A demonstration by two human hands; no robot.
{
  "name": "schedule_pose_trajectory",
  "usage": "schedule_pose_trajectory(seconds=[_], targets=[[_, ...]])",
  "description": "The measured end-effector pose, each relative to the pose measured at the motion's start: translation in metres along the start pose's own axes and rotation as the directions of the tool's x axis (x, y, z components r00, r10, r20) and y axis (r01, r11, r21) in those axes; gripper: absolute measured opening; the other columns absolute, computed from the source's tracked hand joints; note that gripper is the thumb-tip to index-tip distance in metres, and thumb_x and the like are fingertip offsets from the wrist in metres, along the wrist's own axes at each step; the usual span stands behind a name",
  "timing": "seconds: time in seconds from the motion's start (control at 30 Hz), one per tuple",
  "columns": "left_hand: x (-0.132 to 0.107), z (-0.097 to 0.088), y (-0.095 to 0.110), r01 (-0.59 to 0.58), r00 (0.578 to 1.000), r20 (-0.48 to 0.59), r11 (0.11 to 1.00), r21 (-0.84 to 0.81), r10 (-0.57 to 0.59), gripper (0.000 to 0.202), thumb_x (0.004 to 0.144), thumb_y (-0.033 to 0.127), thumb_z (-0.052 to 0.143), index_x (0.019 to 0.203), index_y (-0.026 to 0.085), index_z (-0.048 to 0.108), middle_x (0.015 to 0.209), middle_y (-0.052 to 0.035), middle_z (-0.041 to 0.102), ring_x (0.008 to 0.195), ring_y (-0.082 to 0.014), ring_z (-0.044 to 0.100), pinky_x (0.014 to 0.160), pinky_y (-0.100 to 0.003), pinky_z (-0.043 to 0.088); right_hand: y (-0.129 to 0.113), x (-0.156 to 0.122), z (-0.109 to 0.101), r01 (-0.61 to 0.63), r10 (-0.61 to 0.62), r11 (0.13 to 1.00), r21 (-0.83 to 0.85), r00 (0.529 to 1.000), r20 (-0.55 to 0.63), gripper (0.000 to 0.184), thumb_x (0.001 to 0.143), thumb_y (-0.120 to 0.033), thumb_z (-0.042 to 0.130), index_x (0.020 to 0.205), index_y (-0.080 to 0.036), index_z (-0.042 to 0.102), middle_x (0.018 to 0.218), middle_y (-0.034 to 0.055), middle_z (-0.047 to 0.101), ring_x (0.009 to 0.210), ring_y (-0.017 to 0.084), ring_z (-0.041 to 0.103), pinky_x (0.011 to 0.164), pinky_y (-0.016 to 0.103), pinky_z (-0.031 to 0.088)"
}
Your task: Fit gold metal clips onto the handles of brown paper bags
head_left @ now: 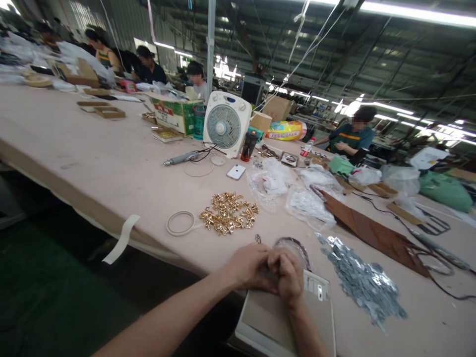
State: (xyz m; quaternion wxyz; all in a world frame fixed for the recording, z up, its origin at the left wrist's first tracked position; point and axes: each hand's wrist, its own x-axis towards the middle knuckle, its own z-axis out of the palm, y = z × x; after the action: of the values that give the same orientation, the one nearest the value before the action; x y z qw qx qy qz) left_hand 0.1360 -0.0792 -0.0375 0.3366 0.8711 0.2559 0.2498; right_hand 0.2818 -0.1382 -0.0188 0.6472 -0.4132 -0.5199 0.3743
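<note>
My left hand (pixel 253 265) and my right hand (pixel 288 272) meet above a beige, flat-topped box-like block (pixel 266 312) at the table's near edge. Both have their fingers curled closed, and what lies between them is hidden. A small metal piece (pixel 258 239) shows just beyond my left fingers. Behind my right hand curves a dark brown loop (pixel 303 250), partly covered by the hand. To the right spreads a heap of flat silver metal pieces (pixel 364 282). Farther off lies a pile of gold-coloured metal fittings (pixel 226 213), beside a tape ring (pixel 180 223).
A box fan (pixel 226 124), a dark bottle (pixel 248 146), a phone (pixel 236 172) and a grey corded tool (pixel 181 158) occupy the middle. Plastic bags (pixel 310 204) and brown leather strips (pixel 372 230) lie at right. A co-worker (pixel 353 134) sits across the table.
</note>
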Motion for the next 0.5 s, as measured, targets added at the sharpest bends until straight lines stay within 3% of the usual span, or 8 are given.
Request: schedule_pose_trajectory(seconds=[0.1, 0.2, 0.37, 0.5], targets=[[-0.002, 0.000, 0.000, 0.010, 1.000, 0.002, 1.000, 0.029, -0.010, 0.060, 0.072, 0.060, 0.085, 0.121, 0.029, 0.073, 0.125, -0.0053, 0.071, 0.113, -0.0279, 0.066, 0.098, -0.034, 0.048, -0.012, 0.006, -0.005, -0.024, 0.076, 0.967, 0.253, 0.978, -0.195, 0.029, 0.096, -0.042, 0.059, 0.076, -0.023, 0.066, 0.054, -0.0046, 0.040, 0.045, 0.011, 0.035, 0.044, 0.026, 0.026], [-0.001, -0.002, 0.003, 0.008, 1.000, -0.005, 0.999, 0.046, -0.008, 0.068, 0.072, 0.061, 0.086, 0.130, 0.030, 0.070, 0.131, -0.0058, 0.070, 0.116, -0.0287, 0.065, 0.100, -0.034, 0.048, -0.017, 0.003, -0.006, 0.044, 0.038, 0.944, 0.326, 0.971, -0.238, 0.030, 0.095, -0.041, 0.060, 0.072, -0.022, 0.063, 0.052, -0.0061, 0.035, 0.042, 0.009, 0.033, 0.043, 0.024, 0.026], [0.000, -0.003, 0.006, 0.010, 1.000, 0.005, 0.999, 0.046, -0.011, 0.043, 0.073, 0.053, 0.086, 0.109, 0.032, 0.075, 0.119, -0.0010, 0.073, 0.107, -0.0248, 0.067, 0.091, -0.030, 0.049, -0.010, -0.012, 0.011, 0.023, 0.010, 0.975, 0.220, 0.989, -0.150, 0.036, 0.095, -0.045, 0.063, 0.067, -0.022, 0.064, 0.051, -0.0036, 0.040, 0.045, 0.012, 0.039, 0.046, 0.027, 0.030], [0.000, 0.002, 0.004, 0.018, 1.000, -0.005, 0.996, 0.088, -0.018, 0.028, 0.073, 0.044, 0.084, 0.092, 0.026, 0.072, 0.111, -0.0021, 0.074, 0.103, -0.0240, 0.068, 0.091, -0.029, 0.050, -0.005, -0.015, 0.021, 0.043, -0.044, 0.999, -0.005, 0.992, -0.121, 0.039, 0.094, -0.046, 0.064, 0.063, -0.022, 0.065, 0.053, -0.0004, 0.047, 0.048, 0.014, 0.042, 0.050, 0.030, 0.033]])
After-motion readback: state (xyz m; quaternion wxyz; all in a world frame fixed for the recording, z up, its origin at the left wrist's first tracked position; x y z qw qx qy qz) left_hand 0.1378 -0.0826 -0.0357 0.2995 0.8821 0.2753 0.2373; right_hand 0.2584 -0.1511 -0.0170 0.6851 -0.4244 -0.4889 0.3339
